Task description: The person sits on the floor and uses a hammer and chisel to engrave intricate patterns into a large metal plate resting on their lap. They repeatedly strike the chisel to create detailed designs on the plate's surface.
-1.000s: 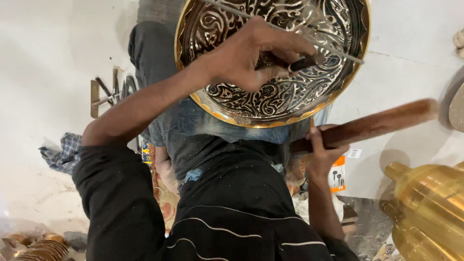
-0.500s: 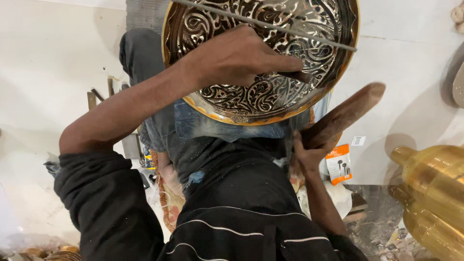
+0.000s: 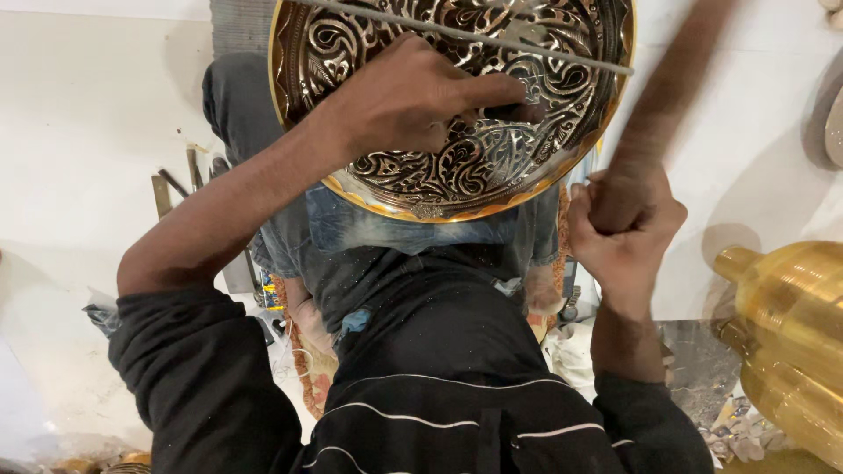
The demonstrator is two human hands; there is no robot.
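Observation:
A round brass plate [image 3: 562, 149] with a raised dark floral pattern rests on my lap. My left hand [image 3: 413, 96] lies on its middle, fingers closed around a small dark chisel [image 3: 518, 111] whose tip touches the pattern. My right hand [image 3: 625, 224] grips a brown wooden mallet [image 3: 672, 88] by the handle, raised nearly upright beside the plate's right rim and blurred by motion. A thin metal rod [image 3: 457, 33] lies across the plate's far part.
A large ribbed golden brass vessel [image 3: 795, 325] stands at the right. Metal tools [image 3: 176, 189] lie on the white floor at the left. A patterned mat [image 3: 307, 386] and scraps lie under my legs. A sandal [image 3: 830, 114] sits at the far right.
The mallet has swung from nearly level up to a steep upright angle in my right hand. My left hand keeps the chisel on the plate. The view has shifted slightly.

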